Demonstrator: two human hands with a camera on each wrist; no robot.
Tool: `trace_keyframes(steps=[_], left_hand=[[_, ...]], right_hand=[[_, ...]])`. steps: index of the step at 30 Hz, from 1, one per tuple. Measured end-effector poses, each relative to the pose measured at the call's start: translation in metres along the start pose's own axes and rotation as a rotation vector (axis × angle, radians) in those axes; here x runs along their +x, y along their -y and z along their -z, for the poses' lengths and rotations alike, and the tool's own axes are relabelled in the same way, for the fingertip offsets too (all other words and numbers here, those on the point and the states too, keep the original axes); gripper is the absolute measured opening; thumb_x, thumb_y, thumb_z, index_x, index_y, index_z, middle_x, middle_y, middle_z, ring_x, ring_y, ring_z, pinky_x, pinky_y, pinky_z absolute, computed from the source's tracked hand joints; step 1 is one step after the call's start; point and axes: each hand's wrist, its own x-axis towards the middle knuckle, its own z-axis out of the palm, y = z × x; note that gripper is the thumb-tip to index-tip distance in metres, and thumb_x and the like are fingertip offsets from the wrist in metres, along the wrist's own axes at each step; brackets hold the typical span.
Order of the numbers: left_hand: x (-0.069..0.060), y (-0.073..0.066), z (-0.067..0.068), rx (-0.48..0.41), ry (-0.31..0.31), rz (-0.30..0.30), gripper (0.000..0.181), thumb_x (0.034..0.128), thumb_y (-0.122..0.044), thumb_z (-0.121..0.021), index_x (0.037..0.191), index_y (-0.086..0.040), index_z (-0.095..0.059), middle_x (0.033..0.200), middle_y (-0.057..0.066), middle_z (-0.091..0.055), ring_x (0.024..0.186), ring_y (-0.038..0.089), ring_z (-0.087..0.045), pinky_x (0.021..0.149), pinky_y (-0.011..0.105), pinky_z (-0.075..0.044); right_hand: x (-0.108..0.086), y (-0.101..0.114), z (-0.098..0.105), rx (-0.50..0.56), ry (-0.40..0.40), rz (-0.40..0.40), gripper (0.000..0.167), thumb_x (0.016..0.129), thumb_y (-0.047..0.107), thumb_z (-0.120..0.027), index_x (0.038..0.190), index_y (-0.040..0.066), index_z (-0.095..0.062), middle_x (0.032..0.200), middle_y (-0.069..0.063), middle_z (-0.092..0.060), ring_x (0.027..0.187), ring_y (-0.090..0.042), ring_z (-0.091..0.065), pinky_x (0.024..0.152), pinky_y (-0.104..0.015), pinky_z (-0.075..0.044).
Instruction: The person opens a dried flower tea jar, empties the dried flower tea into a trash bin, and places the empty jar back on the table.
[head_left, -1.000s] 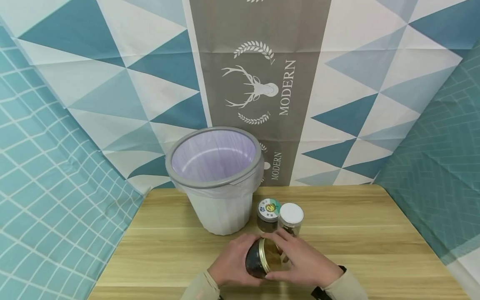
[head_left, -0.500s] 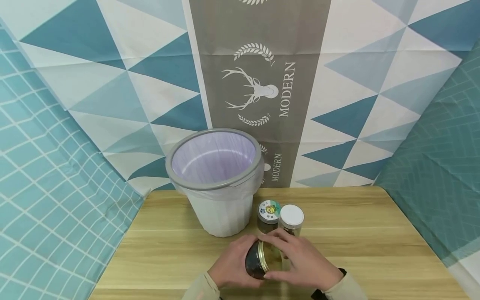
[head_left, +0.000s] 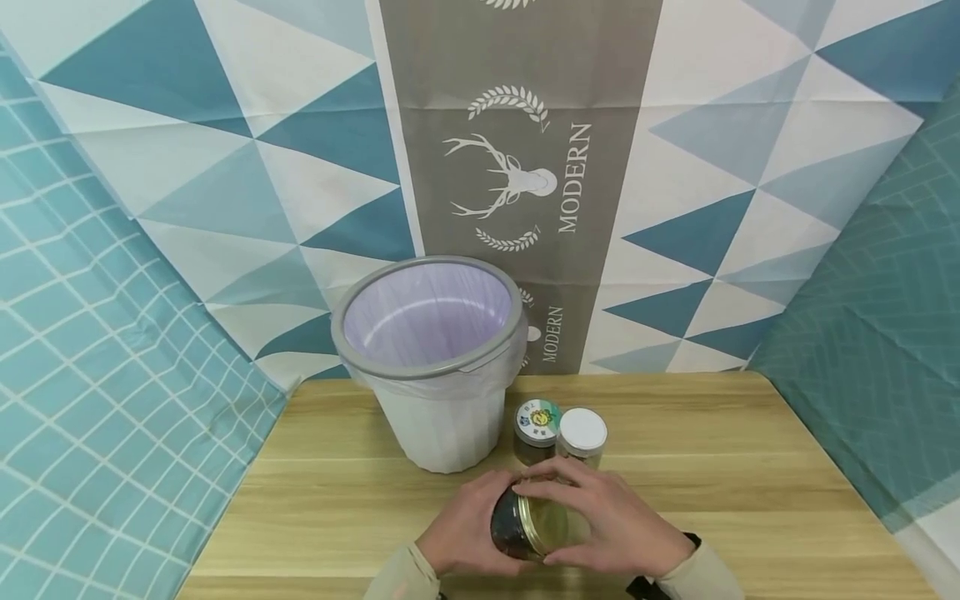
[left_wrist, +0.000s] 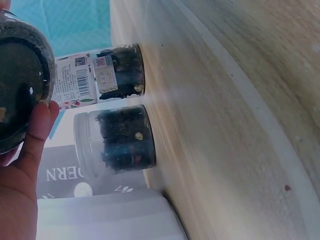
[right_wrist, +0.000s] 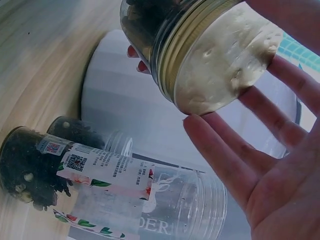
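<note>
My left hand (head_left: 468, 527) grips the body of a clear jar (head_left: 507, 527) with dark contents, tilted on its side above the table. Its dark base (left_wrist: 20, 85) faces the left wrist camera. On the jar sits a gold lid (right_wrist: 227, 60), turned to the right. My right hand (head_left: 618, 518) holds this lid around its rim with spread fingertips and thumb; its palm stays off the lid's face. Just behind the hands stand a jar with a printed flower lid (head_left: 537, 419) and a taller labelled jar with a white lid (head_left: 582, 428).
A white bin (head_left: 442, 425) with a grey rim and a liner stands behind the hands to the left. Patterned cloth (head_left: 517, 179) hangs at the back and both sides of the wooden table (head_left: 712, 467).
The right hand has shifted its fingers on the lid and moved slightly right, showing more of the lid. The left hand and jar have hardly moved.
</note>
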Motion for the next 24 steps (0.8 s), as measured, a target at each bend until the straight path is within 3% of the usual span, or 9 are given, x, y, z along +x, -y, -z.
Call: trace_keyframes(steps=[6, 11, 15, 19, 24], left_hand=[[0.0, -0.001, 0.002, -0.032, 0.006, 0.025, 0.084, 0.0703, -0.044, -0.093, 0.141, -0.031, -0.051, 0.125, -0.012, -0.062, 0.106, 0.001, -0.061, 0.091, 0.024, -0.055], [-0.001, 0.0, 0.004, -0.029, 0.003, 0.029, 0.086, 0.0693, -0.042, -0.094, 0.143, -0.029, -0.051, 0.125, -0.011, -0.062, 0.106, 0.002, -0.061, 0.092, 0.025, -0.055], [0.001, 0.001, 0.004, -0.013, 0.0, 0.018, 0.086, 0.0688, -0.042, -0.094, 0.142, -0.024, -0.052, 0.124, -0.011, -0.062, 0.105, 0.002, -0.061, 0.091, 0.024, -0.055], [0.003, 0.002, 0.003, -0.024, -0.017, 0.015, 0.084, 0.0678, -0.04, -0.095, 0.139, -0.024, -0.054, 0.122, -0.012, -0.063, 0.105, 0.002, -0.061, 0.092, 0.025, -0.055], [0.0, 0.001, 0.003, -0.032, -0.041, 0.033, 0.085, 0.0656, -0.037, -0.096, 0.139, -0.028, -0.054, 0.122, -0.014, -0.063, 0.106, 0.003, -0.062, 0.094, 0.027, -0.055]], right_hand=[[-0.001, 0.002, 0.006, -0.003, -0.029, 0.005, 0.087, 0.071, 0.03, -0.097, 0.147, 0.031, -0.056, 0.144, 0.004, -0.055, 0.124, -0.02, -0.062, 0.083, -0.036, -0.06], [-0.003, 0.0, 0.008, 0.006, -0.05, -0.037, 0.08, 0.078, 0.035, -0.092, 0.149, 0.028, -0.054, 0.145, 0.003, -0.053, 0.12, -0.02, -0.063, 0.083, -0.031, -0.059], [-0.006, -0.003, 0.01, 0.009, -0.072, -0.093, 0.078, 0.081, 0.039, -0.089, 0.149, 0.031, -0.052, 0.147, 0.007, -0.048, 0.126, -0.018, -0.06, 0.087, -0.03, -0.059], [-0.01, -0.007, 0.013, -0.004, -0.117, -0.13, 0.086, 0.078, 0.033, -0.092, 0.152, 0.033, -0.047, 0.151, 0.007, -0.045, 0.133, -0.018, -0.056, 0.094, -0.035, -0.058], [-0.017, -0.013, 0.018, -0.013, -0.142, -0.16, 0.09, 0.081, 0.033, -0.09, 0.156, 0.027, -0.041, 0.153, 0.003, -0.047, 0.131, -0.016, -0.057, 0.099, -0.041, -0.057]])
